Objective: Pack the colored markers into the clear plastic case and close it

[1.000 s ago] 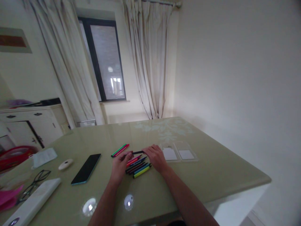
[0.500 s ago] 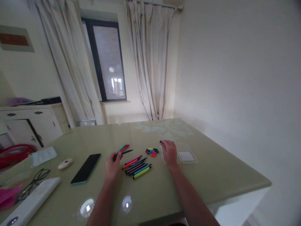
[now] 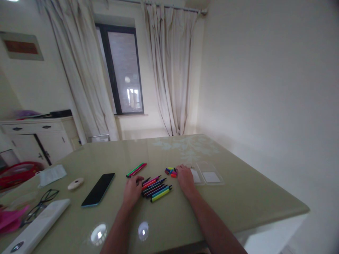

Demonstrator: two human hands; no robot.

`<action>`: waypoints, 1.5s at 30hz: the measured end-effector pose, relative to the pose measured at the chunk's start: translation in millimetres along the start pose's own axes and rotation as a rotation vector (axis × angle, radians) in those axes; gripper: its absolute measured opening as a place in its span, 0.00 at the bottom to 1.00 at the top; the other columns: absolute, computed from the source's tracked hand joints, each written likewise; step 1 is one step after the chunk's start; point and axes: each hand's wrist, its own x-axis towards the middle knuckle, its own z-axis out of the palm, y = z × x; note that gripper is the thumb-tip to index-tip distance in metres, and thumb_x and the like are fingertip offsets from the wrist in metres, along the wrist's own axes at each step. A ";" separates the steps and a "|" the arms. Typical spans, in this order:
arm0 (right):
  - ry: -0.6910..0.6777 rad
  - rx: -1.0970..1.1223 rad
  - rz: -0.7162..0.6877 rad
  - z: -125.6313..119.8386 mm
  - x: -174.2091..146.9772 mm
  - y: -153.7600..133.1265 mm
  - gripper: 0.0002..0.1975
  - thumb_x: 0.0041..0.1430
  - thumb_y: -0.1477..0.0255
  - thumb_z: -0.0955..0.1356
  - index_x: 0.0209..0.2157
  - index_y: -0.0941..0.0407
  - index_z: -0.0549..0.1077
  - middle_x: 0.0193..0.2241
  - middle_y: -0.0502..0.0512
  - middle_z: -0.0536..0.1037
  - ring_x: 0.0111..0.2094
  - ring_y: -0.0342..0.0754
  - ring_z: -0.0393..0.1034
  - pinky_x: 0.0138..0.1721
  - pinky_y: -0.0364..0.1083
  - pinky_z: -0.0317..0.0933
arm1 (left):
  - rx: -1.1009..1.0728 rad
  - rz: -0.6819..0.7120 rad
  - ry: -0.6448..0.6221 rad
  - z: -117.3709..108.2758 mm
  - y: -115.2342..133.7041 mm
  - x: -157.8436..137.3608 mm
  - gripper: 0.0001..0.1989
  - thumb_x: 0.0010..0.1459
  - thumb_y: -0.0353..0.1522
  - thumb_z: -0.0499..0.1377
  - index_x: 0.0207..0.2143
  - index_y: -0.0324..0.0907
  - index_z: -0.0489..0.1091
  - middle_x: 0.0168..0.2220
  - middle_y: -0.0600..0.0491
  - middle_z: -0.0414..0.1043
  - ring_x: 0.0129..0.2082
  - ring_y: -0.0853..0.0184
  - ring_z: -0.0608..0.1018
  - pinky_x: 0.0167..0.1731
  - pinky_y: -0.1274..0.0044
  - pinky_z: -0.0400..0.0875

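My left hand (image 3: 132, 192) is at the left end of a row of uncapped markers (image 3: 156, 188). Its thumb and fingers are closed around the rear end of a dark marker (image 3: 146, 181), whose tip points away to the right. A small pile of loose marker caps (image 3: 169, 171) lies beyond the row. My right hand (image 3: 185, 178) reaches the pile's right side, fingertips pinched at a dark cap (image 3: 175, 169). Capped green and red markers (image 3: 136, 170) lie behind my left hand. The right forearm and hand partly cover a clear plastic case.
An open clear plastic case (image 3: 212, 176) with white inserts lies right of my right hand. Leftward are a phone (image 3: 97, 189), a round whitish object (image 3: 75, 183), a face mask (image 3: 53, 175), glasses (image 3: 39, 204) and a long white object (image 3: 39, 225). A wall borders the table's right.
My left hand has lowered towards the row with the dark marker, now at the row's left end. My right hand has moved left and down from the case to the pile of caps.
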 end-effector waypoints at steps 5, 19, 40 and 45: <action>-0.018 -0.006 -0.005 2.8 -0.6 -2.7 0.10 0.67 0.77 0.66 0.41 0.55 0.80 0.40 0.58 0.81 0.42 0.52 0.75 0.42 0.46 0.60 | 0.111 -0.046 0.100 -8.9 -3.9 6.2 0.16 0.65 0.33 0.52 0.46 0.40 0.79 0.50 0.42 0.79 0.50 0.53 0.79 0.53 0.65 0.71; 0.130 0.118 -0.183 1.4 -6.9 -17.9 0.11 0.70 0.74 0.66 0.50 0.54 0.77 0.45 0.57 0.79 0.47 0.52 0.73 0.49 0.48 0.63 | 0.064 -0.129 0.175 -18.8 -6.3 5.9 0.17 0.66 0.40 0.51 0.44 0.43 0.77 0.39 0.44 0.82 0.42 0.54 0.82 0.40 0.69 0.73; 0.197 0.215 -0.544 3.5 -7.6 -30.2 0.07 0.69 0.74 0.68 0.45 0.54 0.77 0.37 0.54 0.80 0.41 0.49 0.73 0.45 0.45 0.66 | -0.716 0.020 -0.042 -9.5 46.0 -6.7 0.24 0.52 0.53 0.64 0.34 0.40 0.80 0.31 0.49 0.81 0.33 0.60 0.82 0.37 0.70 0.79; 0.292 0.374 -0.364 -2.6 0.6 1.1 0.11 0.71 0.76 0.63 0.45 0.55 0.78 0.40 0.56 0.81 0.43 0.48 0.74 0.47 0.45 0.67 | -0.751 -0.123 0.254 -19.0 22.5 0.2 0.28 0.53 0.54 0.62 0.37 0.38 0.79 0.32 0.47 0.82 0.33 0.59 0.82 0.38 0.67 0.79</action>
